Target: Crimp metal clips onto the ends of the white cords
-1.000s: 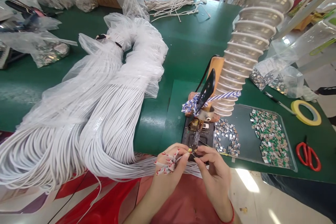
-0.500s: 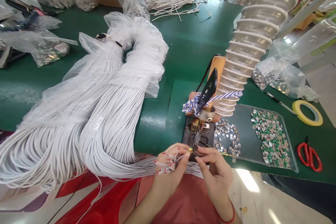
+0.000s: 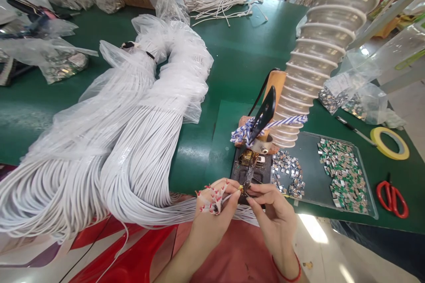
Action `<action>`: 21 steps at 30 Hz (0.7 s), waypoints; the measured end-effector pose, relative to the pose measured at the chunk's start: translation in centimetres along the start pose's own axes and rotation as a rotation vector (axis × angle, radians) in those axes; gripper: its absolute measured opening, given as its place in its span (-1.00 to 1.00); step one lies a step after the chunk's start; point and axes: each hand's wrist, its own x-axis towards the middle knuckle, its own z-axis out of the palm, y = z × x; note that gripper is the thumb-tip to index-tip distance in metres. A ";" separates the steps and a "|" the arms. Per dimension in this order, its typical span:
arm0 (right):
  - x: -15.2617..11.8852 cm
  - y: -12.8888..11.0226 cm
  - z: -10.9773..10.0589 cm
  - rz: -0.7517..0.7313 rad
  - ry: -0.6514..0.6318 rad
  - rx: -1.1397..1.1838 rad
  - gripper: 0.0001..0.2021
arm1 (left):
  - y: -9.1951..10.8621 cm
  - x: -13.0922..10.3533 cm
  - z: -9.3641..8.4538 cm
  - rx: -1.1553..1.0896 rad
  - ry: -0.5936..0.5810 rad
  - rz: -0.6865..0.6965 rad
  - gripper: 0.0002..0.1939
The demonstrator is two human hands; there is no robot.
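Observation:
My left hand [image 3: 215, 212] is closed on white cables, whose red-tipped ends [image 3: 214, 196] fan out over its back; one cable end shows at its thumb and fingertip. My right hand [image 3: 274, 212] pinches beside it, on something too small to make out. Both sets of fingertips nearly meet at the tip of a dark soldering iron [image 3: 249, 176], which points down over a black base [image 3: 237, 168]. A large bundle of white cables [image 3: 142, 154], partly wrapped in clear plastic, lies to the left and runs under my hands.
Right of the iron, a clear tray [image 3: 314, 172] bears small metal connectors. Beyond it are red scissors [image 3: 392, 199], yellow tape [image 3: 389, 143] and a pen [image 3: 355, 130]. A ribbed hose [image 3: 318, 53] rises behind the iron. More white cables [image 3: 219, 4] lie at the back.
The red-tipped cable ends on my left hand have shifted slightly up and spread differently. My right hand has turned a little, its wrist moving slightly right.

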 end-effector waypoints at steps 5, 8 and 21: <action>0.3 -0.3 0.0 -0.009 -0.018 0.021 -0.84 | 0.4 0.1 -0.2 -0.017 0.002 0.013 -0.82; 0.3 -0.3 -0.1 0.003 -0.023 0.017 -0.84 | 0.5 0.0 -0.3 -0.022 0.002 0.002 -0.80; 0.2 0.0 -0.2 0.072 -0.065 0.064 -0.88 | 0.3 0.2 -0.2 -0.079 0.028 -0.051 -0.84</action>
